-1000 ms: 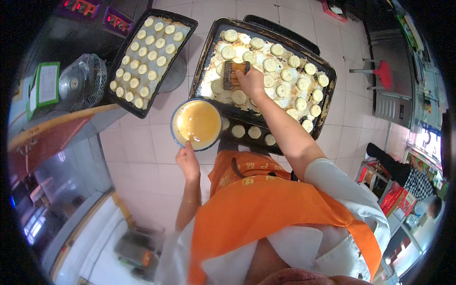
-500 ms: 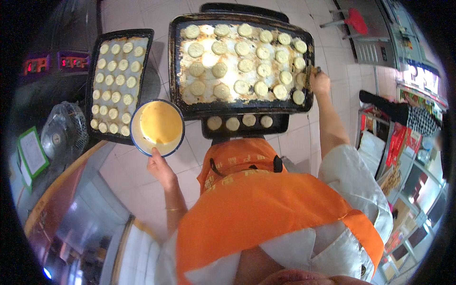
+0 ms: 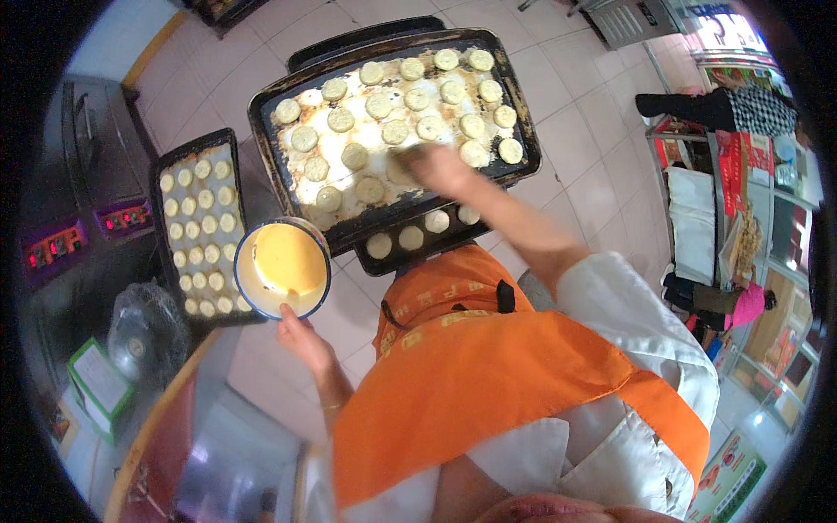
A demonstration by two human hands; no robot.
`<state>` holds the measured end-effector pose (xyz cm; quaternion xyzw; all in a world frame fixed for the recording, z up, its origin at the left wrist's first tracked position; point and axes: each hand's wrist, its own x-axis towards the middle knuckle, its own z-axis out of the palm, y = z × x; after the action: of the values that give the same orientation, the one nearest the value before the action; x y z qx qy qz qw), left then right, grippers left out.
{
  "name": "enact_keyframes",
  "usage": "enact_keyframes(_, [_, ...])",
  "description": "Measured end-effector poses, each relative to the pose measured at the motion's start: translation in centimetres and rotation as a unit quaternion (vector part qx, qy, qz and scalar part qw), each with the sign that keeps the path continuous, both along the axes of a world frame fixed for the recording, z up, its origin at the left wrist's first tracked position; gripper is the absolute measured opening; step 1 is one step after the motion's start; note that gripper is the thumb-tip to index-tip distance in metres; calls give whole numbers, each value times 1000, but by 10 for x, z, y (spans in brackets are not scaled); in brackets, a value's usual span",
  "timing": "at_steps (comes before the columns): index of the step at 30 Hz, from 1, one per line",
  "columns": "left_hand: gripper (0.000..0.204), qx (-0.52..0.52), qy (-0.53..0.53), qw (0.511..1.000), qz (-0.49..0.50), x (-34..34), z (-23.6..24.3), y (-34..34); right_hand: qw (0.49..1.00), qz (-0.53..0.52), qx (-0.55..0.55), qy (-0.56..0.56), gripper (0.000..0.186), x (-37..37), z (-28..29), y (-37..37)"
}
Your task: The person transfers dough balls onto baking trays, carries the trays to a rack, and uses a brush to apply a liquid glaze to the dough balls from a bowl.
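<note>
My left hand (image 3: 305, 338) grips the lower rim of a white enamel cup (image 3: 248, 279) with a blue edge. Thick yellow liquid (image 3: 288, 259), like beaten egg, pools in it. Over the near part of a large dark baking tray (image 3: 301, 196), my right hand (image 3: 443, 170) is closed on a brush (image 3: 404, 159), blurred by motion, its bristles low over the pastries. Rows of round pale pastries (image 3: 377, 106) lie on that tray; my hand and brush hide some in the nearer rows.
A second baking tray (image 3: 157, 209) of round pastries stands at the left, beside dark ovens (image 3: 105, 131) with lit displays. Another tray (image 3: 392, 266) shows beneath the large one. A fan (image 3: 144, 336) and green-framed sheet (image 3: 100, 383) are lower left. Two people (image 3: 758, 112) are by the right-hand shelves.
My right hand and the brush have moved left from the tray's right edge to its near middle. The view has turned, and the cup stays in my left hand.
</note>
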<state>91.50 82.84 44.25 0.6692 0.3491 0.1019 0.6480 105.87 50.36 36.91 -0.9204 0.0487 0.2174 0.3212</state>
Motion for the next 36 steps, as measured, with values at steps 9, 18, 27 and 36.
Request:
enact_keyframes(9, [29,47,45,998,-11,7,4,-14,972,-105,-207,-17,34,-11,-10,-140])
enact_keyframes(18, [38,45,13,998,39,2,26,-46,988,67,131,-35,39,115,-16,125])
enact_keyframes(27, [45,79,81,989,96,-11,8,-39,934,-198,-287,-76,47,189,-32,-226])
enact_keyframes(36, [37,16,58,987,147,0,7,-38,970,124,-182,-104,27,223,-13,24])
